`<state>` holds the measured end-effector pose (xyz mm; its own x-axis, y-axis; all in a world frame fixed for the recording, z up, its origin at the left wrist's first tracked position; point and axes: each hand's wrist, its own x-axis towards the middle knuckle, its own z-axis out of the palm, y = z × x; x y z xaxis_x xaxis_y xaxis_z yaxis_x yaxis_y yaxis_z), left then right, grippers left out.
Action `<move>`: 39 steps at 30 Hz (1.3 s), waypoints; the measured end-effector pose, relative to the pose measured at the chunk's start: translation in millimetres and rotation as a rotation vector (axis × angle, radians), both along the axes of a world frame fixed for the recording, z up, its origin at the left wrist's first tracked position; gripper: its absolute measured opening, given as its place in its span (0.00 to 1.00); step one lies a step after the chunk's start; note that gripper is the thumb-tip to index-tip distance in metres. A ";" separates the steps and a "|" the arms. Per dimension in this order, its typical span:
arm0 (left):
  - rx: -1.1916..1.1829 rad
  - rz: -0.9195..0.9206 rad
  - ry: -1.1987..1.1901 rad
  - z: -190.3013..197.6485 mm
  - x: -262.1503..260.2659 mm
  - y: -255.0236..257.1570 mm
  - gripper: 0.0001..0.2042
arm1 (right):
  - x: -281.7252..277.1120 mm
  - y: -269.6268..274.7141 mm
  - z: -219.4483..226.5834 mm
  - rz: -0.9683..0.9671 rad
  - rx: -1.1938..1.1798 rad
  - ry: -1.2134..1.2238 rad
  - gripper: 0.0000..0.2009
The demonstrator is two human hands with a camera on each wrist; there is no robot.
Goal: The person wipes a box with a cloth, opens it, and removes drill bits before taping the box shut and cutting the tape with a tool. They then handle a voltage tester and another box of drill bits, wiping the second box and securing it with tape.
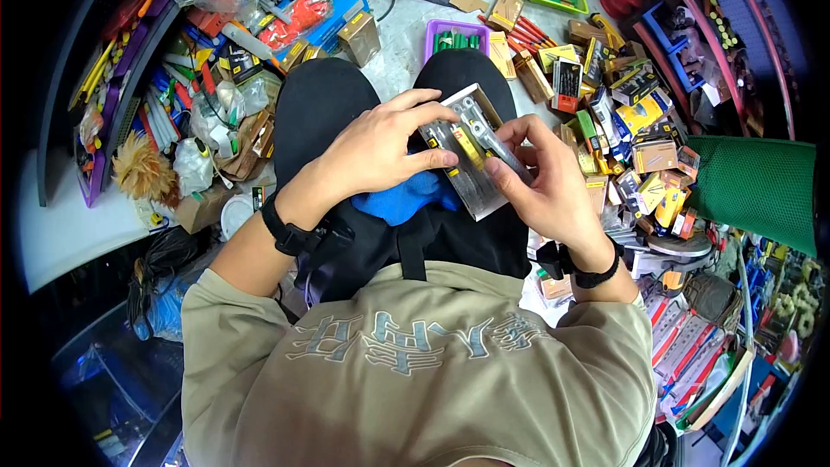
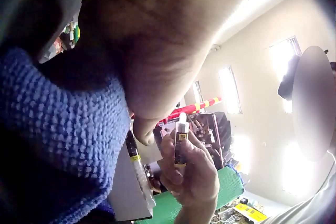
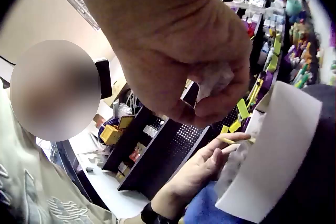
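In the head view, a shallow pale box [image 1: 491,209] lies tilted over the lap, with slim tube-like pieces and a yellow-labelled one [image 1: 468,147] inside. My left hand [image 1: 380,143] holds the box at its left side, thumb and fingertips over its contents. My right hand [image 1: 549,177] pinches a small slim tube [image 2: 181,142] above the box's right edge. It has a white tip and a dark label with yellow in the left wrist view. From the right wrist, only a whitish, translucent part of it shows between the fingers. A blue knitted cloth [image 1: 398,201] lies under the box.
Many small packaged boxes [image 1: 653,156] pile up on the right, beside a green mesh roll [image 1: 756,195]. Ahead stand a purple basket [image 1: 430,35] and a lime-green tray [image 1: 581,2]. Tools and bags crowd the left, near a shelf edge [image 1: 121,91].
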<state>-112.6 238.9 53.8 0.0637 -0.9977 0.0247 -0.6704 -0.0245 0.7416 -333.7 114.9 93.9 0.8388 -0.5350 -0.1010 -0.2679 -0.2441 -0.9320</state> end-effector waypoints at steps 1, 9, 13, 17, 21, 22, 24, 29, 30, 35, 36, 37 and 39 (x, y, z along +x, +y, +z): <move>0.019 0.012 0.030 0.9 -1.3 -0.5 0.26 | -0.2 -1.3 -4.8 -0.006 -0.056 -0.003 0.13; 0.109 0.023 0.052 10.1 -7.8 -1.3 0.24 | -7.6 -4.8 -22.5 -0.137 -0.028 -0.111 0.16; 0.085 0.066 0.027 8.3 -14.0 -1.5 0.24 | -6.6 0.6 -20.9 -0.205 0.215 -0.225 0.13; 0.057 0.074 -0.099 8.5 -21.3 0.2 0.26 | -11.9 -2.6 -16.2 -0.196 0.540 -0.285 0.13; 0.124 0.069 -0.169 19.2 -24.6 -0.6 0.25 | -10.0 3.0 -10.3 -0.210 0.589 -0.347 0.14; 0.117 0.081 -0.154 20.6 -25.1 -0.9 0.23 | -9.8 3.6 -10.5 -0.207 0.607 -0.360 0.14; 0.124 0.087 -0.153 22.4 -25.0 -1.1 0.21 | -10.0 4.6 -11.8 -0.201 0.641 -0.381 0.13; 0.088 0.076 -0.129 21.0 -19.8 -1.3 0.17 | -9.5 6.4 -13.9 -0.193 0.699 -0.432 0.12; 0.114 0.092 -0.086 23.7 -19.5 -2.0 0.16 | -9.6 6.2 -14.1 -0.189 0.707 -0.439 0.12; 0.164 0.107 -0.075 24.4 -16.2 -2.0 0.13 | -9.5 6.5 -12.6 -0.183 0.701 -0.442 0.12; 0.145 0.110 -0.081 22.2 -16.0 -1.8 0.12 | -9.6 6.4 -12.2 -0.183 0.696 -0.436 0.12; 0.125 0.114 -0.087 20.8 -16.0 -1.8 0.11 | -9.8 6.4 -12.0 -0.183 0.696 -0.434 0.12; 0.114 0.120 -0.057 21.6 -16.3 -2.0 0.11 | -9.8 6.4 -12.0 -0.176 0.681 -0.434 0.12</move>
<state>-128.9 236.9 75.4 0.1840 -0.9796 -0.0809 -0.6983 -0.1882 0.6906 -343.5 121.2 81.9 0.7876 -0.6008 -0.1371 0.1680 0.4233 -0.8903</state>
